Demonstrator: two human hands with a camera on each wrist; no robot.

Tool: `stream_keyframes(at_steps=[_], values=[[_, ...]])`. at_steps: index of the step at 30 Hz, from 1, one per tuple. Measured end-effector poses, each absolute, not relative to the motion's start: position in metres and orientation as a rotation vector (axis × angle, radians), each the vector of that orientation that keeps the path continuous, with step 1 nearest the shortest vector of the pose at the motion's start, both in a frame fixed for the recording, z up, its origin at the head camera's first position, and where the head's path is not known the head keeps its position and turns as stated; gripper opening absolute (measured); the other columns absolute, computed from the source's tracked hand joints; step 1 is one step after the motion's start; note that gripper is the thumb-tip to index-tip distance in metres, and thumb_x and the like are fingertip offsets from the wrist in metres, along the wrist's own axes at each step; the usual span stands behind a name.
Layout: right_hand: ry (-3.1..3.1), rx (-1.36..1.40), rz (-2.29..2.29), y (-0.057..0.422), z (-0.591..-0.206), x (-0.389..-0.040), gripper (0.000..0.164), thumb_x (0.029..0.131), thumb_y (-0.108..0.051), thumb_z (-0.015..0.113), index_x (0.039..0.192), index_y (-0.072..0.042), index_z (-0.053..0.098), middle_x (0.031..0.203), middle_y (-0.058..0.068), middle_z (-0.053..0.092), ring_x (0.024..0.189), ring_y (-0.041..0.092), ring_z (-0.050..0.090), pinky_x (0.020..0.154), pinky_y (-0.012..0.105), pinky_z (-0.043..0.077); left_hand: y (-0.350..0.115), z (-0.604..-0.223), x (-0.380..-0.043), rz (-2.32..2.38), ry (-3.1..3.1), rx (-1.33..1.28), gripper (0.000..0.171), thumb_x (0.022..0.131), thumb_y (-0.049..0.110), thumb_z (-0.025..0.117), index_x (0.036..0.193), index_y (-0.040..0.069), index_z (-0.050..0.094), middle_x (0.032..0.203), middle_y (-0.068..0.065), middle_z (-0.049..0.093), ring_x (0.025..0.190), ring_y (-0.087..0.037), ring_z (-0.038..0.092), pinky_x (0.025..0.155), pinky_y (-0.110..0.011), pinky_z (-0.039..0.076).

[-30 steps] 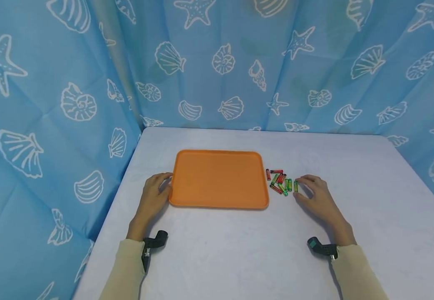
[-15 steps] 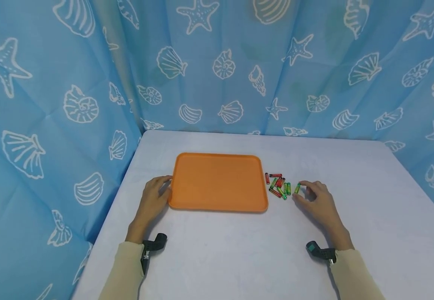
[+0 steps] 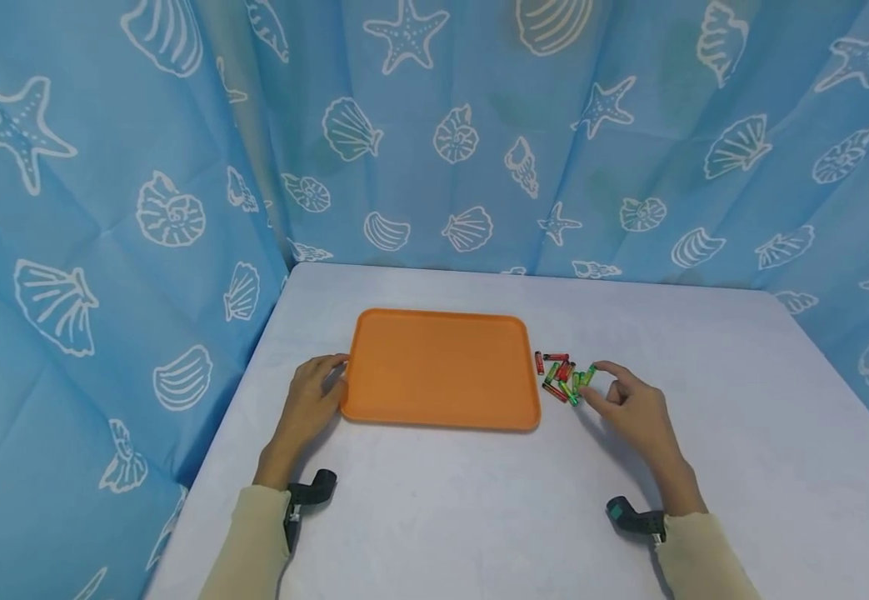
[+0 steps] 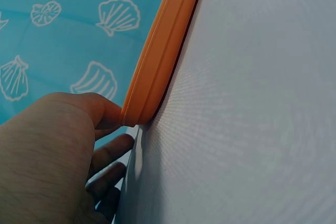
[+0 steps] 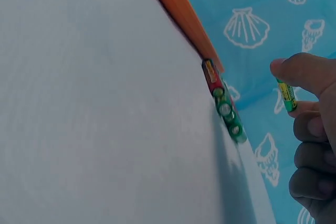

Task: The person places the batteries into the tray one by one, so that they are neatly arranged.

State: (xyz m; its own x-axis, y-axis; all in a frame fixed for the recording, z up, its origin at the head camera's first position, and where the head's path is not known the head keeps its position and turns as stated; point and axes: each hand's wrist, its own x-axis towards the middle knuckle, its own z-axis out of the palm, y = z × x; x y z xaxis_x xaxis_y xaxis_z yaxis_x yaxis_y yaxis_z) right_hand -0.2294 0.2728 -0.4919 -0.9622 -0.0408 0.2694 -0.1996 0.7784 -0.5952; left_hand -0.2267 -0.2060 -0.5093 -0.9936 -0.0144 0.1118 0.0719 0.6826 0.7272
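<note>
My right hand (image 3: 638, 412) pinches a green battery (image 5: 286, 95) between thumb and index finger, its other fingers curled. The right wrist view shows that battery raised off the white table, beside the pile. Several red and green batteries (image 3: 555, 392) lie loosely grouped just right of the orange tray (image 3: 441, 367), below and left of my right fingertips. At the tray's left side, my left hand (image 3: 307, 408) rests with relaxed fingers; the thumb touches the tray's corner in the left wrist view, where the tray wall (image 4: 157, 61) stands close up. The tray holds nothing.
The white table (image 3: 449, 517) carries the tray and batteries toward its back half. A blue curtain (image 3: 419, 167) with white shells and starfish hangs behind the table and along its left side. Black wrist cameras (image 3: 632, 515) sit on both wrists.
My right hand has lifted the green battery from the right end of the pile and carried it slightly left, over the other batteries. The left hand stays at the tray's edge.
</note>
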Motion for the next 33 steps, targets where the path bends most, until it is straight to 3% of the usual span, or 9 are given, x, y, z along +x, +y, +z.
stream_keyframes(at_steps=[21,33], values=[[-2.689,0.339,1.07,0.223,-0.475,-0.243,0.05,0.09,-0.039,0.075,0.129,-0.011,0.063,0.062,-0.001,0.047,0.053,0.015,0.043,0.048,0.027,0.034,-0.206,-0.51,-0.224,-1.211,-2.8,-0.025,0.043,0.103,0.022,0.05,0.145,0.013,0.052,0.149,-0.015,0.041,0.143,-0.035,0.028,0.112,-0.058,0.027],[-2.682,0.425,1.108,0.207,-0.47,-0.245,0.046,0.089,-0.03,0.078,0.128,-0.01,0.064,0.064,-0.001,0.046,0.054,0.017,0.042,0.047,0.027,0.033,-0.206,-0.51,-0.226,-1.21,-2.782,-0.04,0.042,0.103,0.021,0.051,0.144,0.013,0.052,0.148,-0.015,0.042,0.141,-0.035,0.03,0.111,-0.058,0.028]])
